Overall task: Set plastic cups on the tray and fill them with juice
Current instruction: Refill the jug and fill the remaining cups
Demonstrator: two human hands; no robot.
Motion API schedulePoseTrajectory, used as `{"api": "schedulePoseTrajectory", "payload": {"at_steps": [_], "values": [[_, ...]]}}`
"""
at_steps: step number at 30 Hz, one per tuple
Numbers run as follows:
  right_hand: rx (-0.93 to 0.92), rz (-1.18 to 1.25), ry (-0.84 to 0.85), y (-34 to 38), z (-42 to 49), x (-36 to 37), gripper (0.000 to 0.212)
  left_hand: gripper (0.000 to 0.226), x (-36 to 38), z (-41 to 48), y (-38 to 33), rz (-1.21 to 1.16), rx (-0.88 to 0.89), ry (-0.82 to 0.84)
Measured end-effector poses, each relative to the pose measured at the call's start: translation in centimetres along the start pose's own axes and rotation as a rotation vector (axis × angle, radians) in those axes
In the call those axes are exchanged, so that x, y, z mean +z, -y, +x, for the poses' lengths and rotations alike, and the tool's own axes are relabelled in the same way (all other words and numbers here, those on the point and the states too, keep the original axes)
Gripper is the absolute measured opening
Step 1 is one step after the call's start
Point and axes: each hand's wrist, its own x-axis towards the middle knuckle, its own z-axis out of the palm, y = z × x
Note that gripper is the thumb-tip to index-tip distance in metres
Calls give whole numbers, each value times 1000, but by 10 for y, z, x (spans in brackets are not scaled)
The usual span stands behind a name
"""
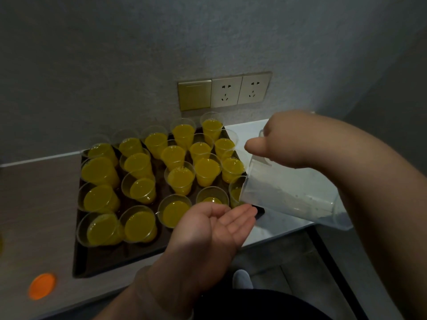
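- The dark tray (99,257) lies on the surface (34,192), its far edge close to the wall (138,54)
- The plastic cups (180,179) stand upright on the tray in close rows, and all hold yellow juice (99,199); some cups touch their neighbours
- The bare front strip of the tray, nearest the person, carries no cup
- The right hand (288,142) grips a clear pitcher (288,190) by its upper side, with the thumb (254,145) stretched out to the left; its other fingers curl out of sight behind the hand
- The pitcher is tipped steeply, with its mouth down and to the left, over the tray's right edge; its walls look almost see-through, with only drops clinging inside
- The pitcher's rim hangs just above the near-right cup (235,192), which it partly covers
- The left hand (215,227) is turned palm up with its fingers (242,215) relaxed and nearly straight, holding nothing
- Those fingertips reach under the pitcher's rim, just beside the near-right cup, in front of the nearest row
- Whether the left hand touches the pitcher or a cup cannot be told
- A round orange lid (42,285) lies flat on the surface to the left of the tray's near corner, apart from it
- Wall sockets (240,92) sit on the wall above the far row of cups
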Motion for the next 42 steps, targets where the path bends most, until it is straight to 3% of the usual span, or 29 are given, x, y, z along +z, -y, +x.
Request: {"api": "schedulePoseTrajectory", "payload": {"at_steps": [9,18,27,34,42], "values": [[34,28,4,-1,-7,2,44,38,-3,-2,-4,-2,-3,-9],[38,69,-112,3,-15,-2,46,38,-7,-11,-12,35,2,57],[9,312,-259,22,-37,7,49,26,-14,-35,-31,65,176,99],[-12,494,-329,41,-49,19,35,37,-20,-48,-50,78,302,104],[-127,449,-655,39,-53,24,35,40,-9,-49,-49,66,420,117]]}}
